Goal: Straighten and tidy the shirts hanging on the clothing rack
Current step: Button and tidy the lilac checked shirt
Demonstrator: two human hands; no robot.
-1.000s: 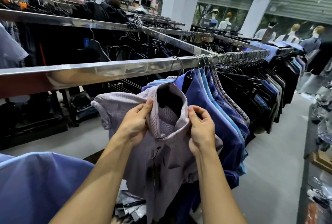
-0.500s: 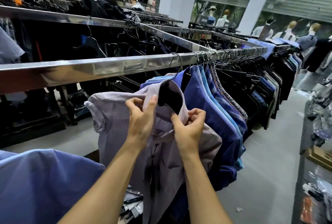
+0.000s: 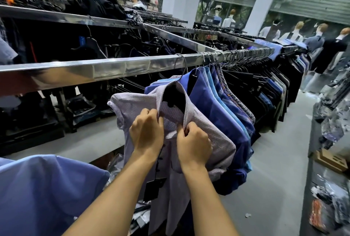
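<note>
The left hand has its fingers curled and pinches the left front edge of a pale lilac, finely checked cotton shirt just under the collar. The right hand, close beside it, pinches the opposite front edge the same way. The shirt hangs on a black plastic hanger hooked over a shiny square-section metal rail, at the near end of the row. Touching it on the right are royal-blue and lighter blue shirts, then dark garments farther along. A black card tag dangles from the shirt's front, below the left wrist.
</note>
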